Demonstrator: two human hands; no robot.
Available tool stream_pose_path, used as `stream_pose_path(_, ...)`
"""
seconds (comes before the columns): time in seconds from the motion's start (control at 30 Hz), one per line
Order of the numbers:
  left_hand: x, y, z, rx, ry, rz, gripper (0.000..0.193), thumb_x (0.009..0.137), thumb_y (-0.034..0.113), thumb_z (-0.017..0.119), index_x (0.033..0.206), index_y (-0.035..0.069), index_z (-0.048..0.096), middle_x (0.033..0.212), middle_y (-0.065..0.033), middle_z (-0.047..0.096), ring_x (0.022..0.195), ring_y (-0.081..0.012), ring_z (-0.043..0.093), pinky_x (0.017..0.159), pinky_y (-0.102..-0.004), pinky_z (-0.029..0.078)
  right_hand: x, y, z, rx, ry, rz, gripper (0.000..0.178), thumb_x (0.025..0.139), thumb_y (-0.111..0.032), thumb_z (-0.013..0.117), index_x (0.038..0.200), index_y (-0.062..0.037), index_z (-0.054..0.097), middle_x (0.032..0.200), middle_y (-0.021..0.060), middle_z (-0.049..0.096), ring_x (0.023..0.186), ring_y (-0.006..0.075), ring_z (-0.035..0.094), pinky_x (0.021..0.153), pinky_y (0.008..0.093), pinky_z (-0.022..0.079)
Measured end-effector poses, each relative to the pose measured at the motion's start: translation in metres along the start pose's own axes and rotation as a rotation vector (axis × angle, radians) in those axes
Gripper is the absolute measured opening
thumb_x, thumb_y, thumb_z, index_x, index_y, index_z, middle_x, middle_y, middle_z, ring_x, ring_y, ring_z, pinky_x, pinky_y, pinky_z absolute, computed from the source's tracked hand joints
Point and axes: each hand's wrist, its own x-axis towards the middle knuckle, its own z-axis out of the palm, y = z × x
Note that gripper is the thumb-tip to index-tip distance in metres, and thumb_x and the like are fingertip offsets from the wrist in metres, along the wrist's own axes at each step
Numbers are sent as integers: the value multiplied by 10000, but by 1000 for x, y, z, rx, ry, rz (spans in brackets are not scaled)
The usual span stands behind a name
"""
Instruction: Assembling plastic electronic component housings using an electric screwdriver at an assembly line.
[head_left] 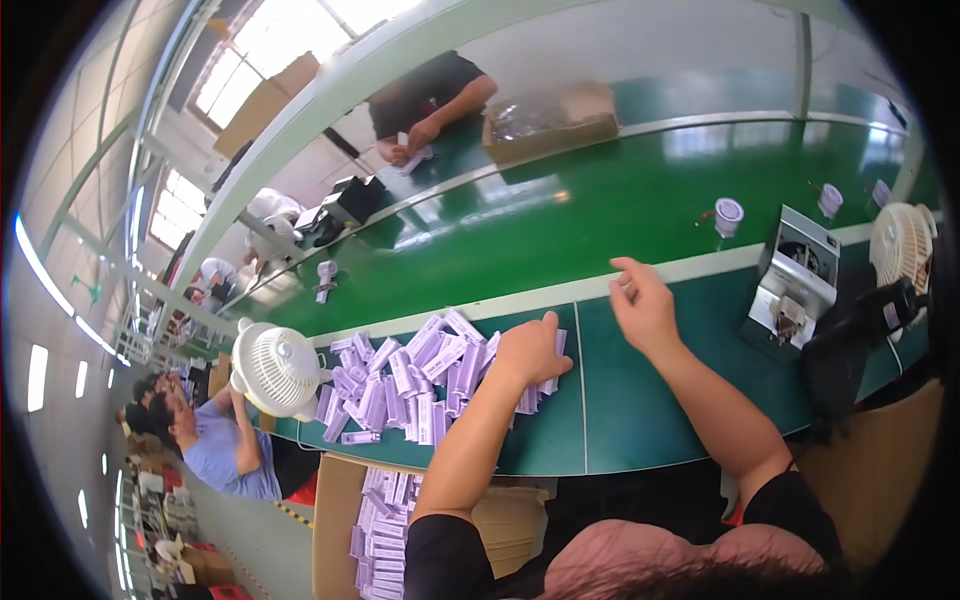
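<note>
A heap of small purple-and-white boxes (410, 375) lies on the green worktable (650, 400) in front of me. My left hand (530, 352) rests on the right edge of the heap, fingers curled down over a purple box (558, 342) that shows beside my knuckles. To its right, my right hand (640, 302) hovers above the table near the pale strip along the conveyor belt (600, 210). Its fingers are spread and I see nothing in it.
A white fan (275, 368) stands left of the heap, and a second fan (900, 245) at far right beside a grey metal device (795, 285). A cardboard carton (385, 530) of purple boxes sits below the table. Small white items (728, 215) ride the belt. Across it a person's hands (410, 145) work near a carton (550, 120). Another person (215, 440) sits at left.
</note>
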Motion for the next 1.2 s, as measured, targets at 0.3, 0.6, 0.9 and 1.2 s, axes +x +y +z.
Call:
stream_pose_path(0.3, 6, -29, 12, 48, 283, 44, 509, 772, 349, 760, 1149, 36, 624, 1167, -183, 686, 1177, -377, 623, 1022, -504, 489, 54, 44, -29, -280, -7, 32, 354, 902, -155, 746, 1240, -77, 674, 1105, 122, 652, 840, 244, 646, 760, 388, 554)
stream_pose_path(0.6, 9, 69, 9, -966, 820, 131, 294, 868, 78, 650, 1150, 83, 568, 851, -198, 692, 735, -381, 707, 670, -436, 553, 135, 42, -53, -786, 152, -89, 451, 895, -289, 745, 1303, -117, 662, 1303, 177, 617, 1201, 398, 599, 982, 512, 513)
stream_pose_path(0.9, 40, 92, 86, -1785, 417, -29, 428, 877, 93, 694, 1265, 87, 514, 892, -126, 670, 637, -201, 669, 634, -381, 567, 169, 41, -38, -717, -327, 72, 549, 925, -279, 707, 1436, -129, 575, 1145, 201, 694, 1098, 402, 661, 988, 484, 538)
stream_pose_path(1.2, 53, 33, 74, -1796, 654, -227, 442, 887, 71, 691, 1279, 81, 487, 870, -110, 638, 667, -173, 639, 598, -333, 523, 206, 34, -30, -1339, -304, 175, 465, 891, -252, 725, 1323, -83, 692, 1328, 184, 665, 1294, 400, 597, 1080, 528, 503)
